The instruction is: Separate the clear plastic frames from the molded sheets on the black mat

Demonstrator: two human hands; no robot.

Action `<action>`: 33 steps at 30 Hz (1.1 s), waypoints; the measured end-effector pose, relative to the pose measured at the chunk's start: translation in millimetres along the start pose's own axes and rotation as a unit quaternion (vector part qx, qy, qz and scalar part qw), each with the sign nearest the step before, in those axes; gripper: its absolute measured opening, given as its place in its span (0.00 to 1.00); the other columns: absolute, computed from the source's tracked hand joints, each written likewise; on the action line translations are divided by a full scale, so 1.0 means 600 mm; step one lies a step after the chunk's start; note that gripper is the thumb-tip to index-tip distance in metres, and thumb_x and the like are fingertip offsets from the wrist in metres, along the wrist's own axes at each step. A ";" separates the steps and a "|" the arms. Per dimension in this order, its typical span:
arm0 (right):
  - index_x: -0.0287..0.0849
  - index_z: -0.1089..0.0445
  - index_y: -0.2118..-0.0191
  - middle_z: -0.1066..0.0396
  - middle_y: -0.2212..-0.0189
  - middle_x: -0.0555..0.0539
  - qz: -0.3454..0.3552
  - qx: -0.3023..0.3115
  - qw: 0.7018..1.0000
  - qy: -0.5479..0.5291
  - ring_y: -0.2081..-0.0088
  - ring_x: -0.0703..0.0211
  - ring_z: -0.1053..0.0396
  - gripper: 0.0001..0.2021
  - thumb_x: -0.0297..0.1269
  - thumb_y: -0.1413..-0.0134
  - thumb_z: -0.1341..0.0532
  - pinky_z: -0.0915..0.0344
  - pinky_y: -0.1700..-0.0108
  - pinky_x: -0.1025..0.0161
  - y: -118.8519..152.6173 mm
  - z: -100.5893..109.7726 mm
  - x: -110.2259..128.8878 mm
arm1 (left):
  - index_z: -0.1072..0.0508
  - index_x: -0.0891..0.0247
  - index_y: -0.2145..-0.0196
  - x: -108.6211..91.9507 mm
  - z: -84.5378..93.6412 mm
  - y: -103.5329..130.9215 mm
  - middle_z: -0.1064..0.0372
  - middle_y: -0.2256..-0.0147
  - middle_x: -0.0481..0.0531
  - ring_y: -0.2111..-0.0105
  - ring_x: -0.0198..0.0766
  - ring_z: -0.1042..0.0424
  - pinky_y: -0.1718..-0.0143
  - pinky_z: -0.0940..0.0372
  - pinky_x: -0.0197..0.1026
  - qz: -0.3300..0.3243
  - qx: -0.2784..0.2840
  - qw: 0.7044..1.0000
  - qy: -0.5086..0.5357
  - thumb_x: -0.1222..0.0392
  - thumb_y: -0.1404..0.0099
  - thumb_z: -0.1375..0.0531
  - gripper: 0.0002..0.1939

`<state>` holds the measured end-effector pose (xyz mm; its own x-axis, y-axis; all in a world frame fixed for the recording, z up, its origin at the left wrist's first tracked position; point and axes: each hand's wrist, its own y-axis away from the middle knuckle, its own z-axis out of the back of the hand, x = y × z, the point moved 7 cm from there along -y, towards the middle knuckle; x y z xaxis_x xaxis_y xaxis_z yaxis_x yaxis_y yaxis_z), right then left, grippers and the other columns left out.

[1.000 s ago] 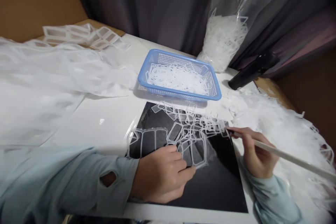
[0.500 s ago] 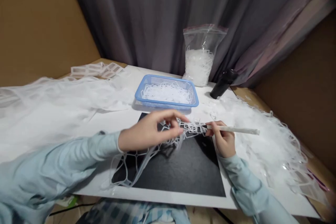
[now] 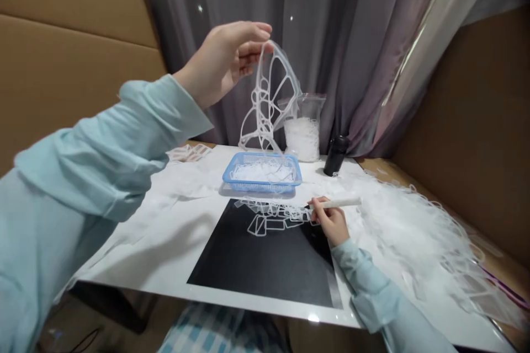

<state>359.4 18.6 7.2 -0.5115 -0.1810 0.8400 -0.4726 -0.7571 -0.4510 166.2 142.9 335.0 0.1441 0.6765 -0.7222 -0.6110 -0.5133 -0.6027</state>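
Observation:
High above the table, my left hand [image 3: 232,58] pinches the upper end of a limp white openwork plastic sheet [image 3: 267,102], which hangs down in front of the curtain. My right hand [image 3: 331,223] rests by the right edge of a black mat [image 3: 256,259], closed around a white pen-like tool [image 3: 343,203] whose dark tip points left. Small white rectangular frame pieces [image 3: 273,223] lie across the far part of the mat, some overlapping. The tool's tip is close to the rightmost of them; whether it touches them I cannot tell.
Beyond the mat stands a blue basket [image 3: 260,185] holding many small white pieces. Behind it are a zip bag [image 3: 302,138] of white pieces and a black bottle [image 3: 336,155]. A pile of translucent scraps [image 3: 414,248] covers the right side; white sheets [image 3: 178,182] lie left.
My left hand has risen from the mat, lifting the openwork sheet off it and exposing the small frames. My right hand still holds the tool near the same spot. The camera view has tilted up.

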 end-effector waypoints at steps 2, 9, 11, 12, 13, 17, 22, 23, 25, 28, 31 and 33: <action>0.40 0.26 0.68 0.32 0.83 0.51 0.004 0.005 1.000 0.002 0.81 0.62 0.36 0.23 0.54 0.37 0.46 0.39 0.75 0.66 0.000 -0.002 0.001 | 0.48 0.81 0.36 -0.014 -0.006 -0.026 0.31 0.50 0.54 0.40 0.44 0.40 0.47 0.50 0.42 0.000 0.009 1.000 -0.024 0.62 0.29 0.53 0.27; 0.40 0.26 0.69 0.31 0.84 0.52 0.016 0.003 1.000 0.007 0.81 0.62 0.35 0.24 0.55 0.36 0.46 0.40 0.74 0.66 -0.003 0.002 0.001 | 0.30 0.69 0.52 -0.020 -0.055 -0.081 0.30 0.56 0.54 0.55 0.41 0.29 0.51 0.33 0.50 -0.036 0.032 0.983 -0.176 0.59 0.31 0.41 0.13; 0.40 0.26 0.69 0.31 0.85 0.53 0.020 0.003 1.000 0.006 0.81 0.63 0.35 0.24 0.55 0.36 0.47 0.39 0.74 0.66 -0.003 0.001 0.001 | 0.28 0.68 0.55 -0.019 -0.080 -0.091 0.29 0.59 0.52 0.58 0.40 0.28 0.55 0.31 0.48 -0.037 0.082 0.973 -0.214 0.58 0.32 0.39 0.12; 0.39 0.27 0.69 0.32 0.85 0.53 0.021 0.005 1.000 0.006 0.81 0.63 0.35 0.24 0.55 0.36 0.47 0.38 0.73 0.65 -0.003 0.001 0.002 | 0.28 0.68 0.56 -0.020 -0.093 -0.096 0.29 0.60 0.52 0.60 0.39 0.28 0.56 0.30 0.47 -0.036 0.106 0.967 -0.228 0.57 0.33 0.38 0.12; 0.39 0.27 0.70 0.32 0.84 0.54 0.023 0.007 1.000 0.006 0.81 0.64 0.35 0.24 0.55 0.35 0.47 0.37 0.72 0.65 -0.003 0.000 0.003 | 0.28 0.68 0.56 -0.022 -0.107 -0.101 0.29 0.60 0.52 0.61 0.38 0.28 0.57 0.30 0.47 -0.037 0.123 0.963 -0.239 0.57 0.32 0.39 0.12; 0.39 0.29 0.71 0.33 0.83 0.55 0.030 0.027 0.999 0.006 0.80 0.66 0.34 0.25 0.55 0.35 0.46 0.35 0.70 0.64 0.000 -0.007 0.008 | 0.29 0.69 0.54 -0.052 -0.163 -0.127 0.29 0.58 0.54 0.60 0.37 0.27 0.57 0.29 0.46 -0.060 0.112 0.958 -0.258 0.58 0.30 0.41 0.12; 0.39 0.29 0.69 0.34 0.84 0.56 0.025 0.046 0.999 -0.001 0.81 0.66 0.35 0.24 0.55 0.35 0.46 0.35 0.72 0.65 0.001 -0.012 0.004 | 0.34 0.73 0.45 -0.107 -0.249 -0.149 0.35 0.49 0.55 0.55 0.40 0.28 0.54 0.31 0.44 -0.137 0.117 0.943 -0.280 0.57 0.25 0.50 0.18; 0.39 0.28 0.69 0.34 0.84 0.56 0.023 0.046 0.999 -0.004 0.81 0.66 0.35 0.24 0.55 0.35 0.46 0.35 0.72 0.65 0.000 -0.012 0.002 | 0.33 0.75 0.46 -0.113 -0.262 -0.148 0.35 0.50 0.53 0.56 0.40 0.28 0.53 0.33 0.43 -0.151 0.133 0.934 -0.297 0.56 0.24 0.54 0.21; 0.39 0.29 0.71 0.34 0.84 0.54 0.020 0.043 0.999 -0.010 0.81 0.66 0.36 0.24 0.54 0.35 0.46 0.37 0.74 0.66 -0.001 -0.012 0.001 | 0.31 0.77 0.48 -0.121 -0.280 -0.137 0.34 0.53 0.51 0.54 0.42 0.29 0.52 0.34 0.42 -0.192 0.163 0.909 -0.333 0.56 0.24 0.59 0.25; 0.39 0.28 0.71 0.33 0.84 0.53 0.021 0.039 0.999 -0.026 0.82 0.64 0.36 0.23 0.54 0.37 0.45 0.39 0.76 0.66 0.001 -0.013 0.008 | 0.28 0.74 0.51 -0.109 -0.283 -0.108 0.32 0.55 0.50 0.51 0.46 0.31 0.50 0.34 0.45 -0.243 0.189 0.873 -0.379 0.57 0.25 0.55 0.22; 0.39 0.28 0.64 0.33 0.83 0.53 0.027 0.030 0.998 -0.049 0.83 0.64 0.38 0.21 0.54 0.37 0.44 0.40 0.78 0.66 0.007 -0.008 0.028 | 0.27 0.71 0.55 -0.058 -0.267 -0.064 0.31 0.58 0.52 0.53 0.43 0.29 0.52 0.32 0.47 -0.253 0.233 0.846 -0.408 0.58 0.27 0.48 0.14; 0.40 0.28 0.64 0.32 0.81 0.51 0.034 0.018 0.997 -0.062 0.80 0.63 0.37 0.21 0.55 0.38 0.44 0.39 0.77 0.66 0.004 0.007 0.048 | 0.26 0.72 0.60 0.003 -0.258 -0.023 0.31 0.63 0.49 0.59 0.38 0.28 0.55 0.32 0.43 -0.235 0.309 0.821 -0.418 0.59 0.26 0.50 0.16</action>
<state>346.7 9.0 32.0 -0.4481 -0.3067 0.8397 -0.4134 -0.7618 -0.4988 295.2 69.8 289.5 0.0500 0.9821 0.1818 -0.9564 0.0995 -0.2746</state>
